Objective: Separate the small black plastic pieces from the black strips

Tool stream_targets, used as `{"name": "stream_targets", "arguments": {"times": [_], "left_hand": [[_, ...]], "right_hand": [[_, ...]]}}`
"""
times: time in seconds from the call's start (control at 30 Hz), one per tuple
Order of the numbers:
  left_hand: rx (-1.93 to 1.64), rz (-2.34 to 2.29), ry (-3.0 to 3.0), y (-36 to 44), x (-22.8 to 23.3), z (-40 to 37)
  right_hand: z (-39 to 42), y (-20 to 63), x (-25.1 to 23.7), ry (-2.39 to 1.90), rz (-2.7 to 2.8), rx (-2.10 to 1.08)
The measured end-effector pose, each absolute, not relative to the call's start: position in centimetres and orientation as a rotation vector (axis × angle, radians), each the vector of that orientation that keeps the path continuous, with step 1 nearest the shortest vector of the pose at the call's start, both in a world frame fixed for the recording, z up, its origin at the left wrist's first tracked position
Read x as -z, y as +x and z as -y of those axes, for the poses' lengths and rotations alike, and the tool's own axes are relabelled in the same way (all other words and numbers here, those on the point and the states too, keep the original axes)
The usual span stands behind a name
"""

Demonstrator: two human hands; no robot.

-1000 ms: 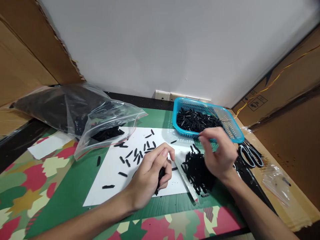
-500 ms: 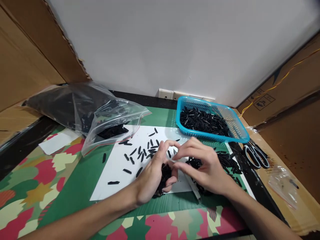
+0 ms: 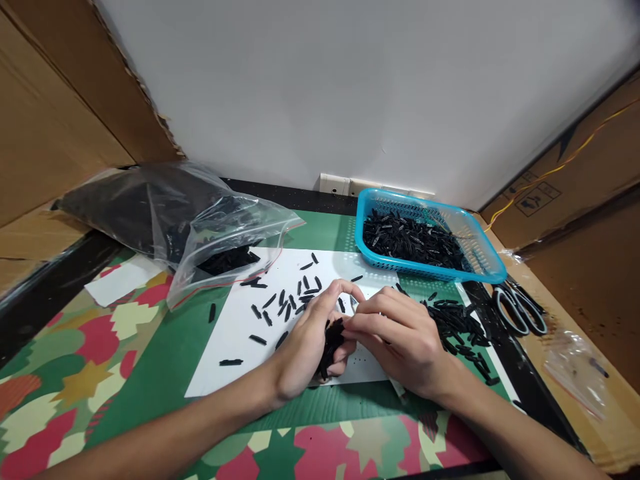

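My left hand (image 3: 310,340) is curled around a bundle of small black pieces (image 3: 331,343) over the white sheet (image 3: 235,347). My right hand (image 3: 400,340) meets it from the right, fingertips pinching at the top of that bundle. Several loose black pieces (image 3: 285,303) lie scattered on the sheet left of my hands. A heap of the same black pieces (image 3: 457,327) lies just right of my right hand. A blue basket (image 3: 487,263) with many black pieces stands behind it.
A large clear zip bag (image 3: 200,223) of black pieces lies at the back left. Scissors (image 3: 520,310) and a small clear bag (image 3: 575,363) lie at the right edge. Cardboard walls stand on both sides. A patterned green mat (image 3: 125,333) covers the table.
My right hand came down from near the basket to my left hand and now pinches at the bundle there. The heap on the right is uncovered.
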State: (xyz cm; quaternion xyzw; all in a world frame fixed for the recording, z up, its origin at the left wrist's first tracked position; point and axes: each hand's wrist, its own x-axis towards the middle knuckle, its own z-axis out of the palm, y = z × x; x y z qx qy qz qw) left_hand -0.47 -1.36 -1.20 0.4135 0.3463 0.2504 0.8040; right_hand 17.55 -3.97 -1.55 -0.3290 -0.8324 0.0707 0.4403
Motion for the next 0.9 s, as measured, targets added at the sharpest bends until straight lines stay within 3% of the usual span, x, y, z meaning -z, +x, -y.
{"name": "stream_targets", "arguments": {"times": [0.4,0.9], "left_hand": [[-0.583,-0.678,0.926,-0.9,0.9,1.5],[-0.664,-0.701,0.951,-0.5,0.9,1.5]], "right_hand": [[3.0,18.9,0.8,-1.115,1.664,-0.741],[3.0,19.0,1.2,-1.057,1.673,-0.703]]}}
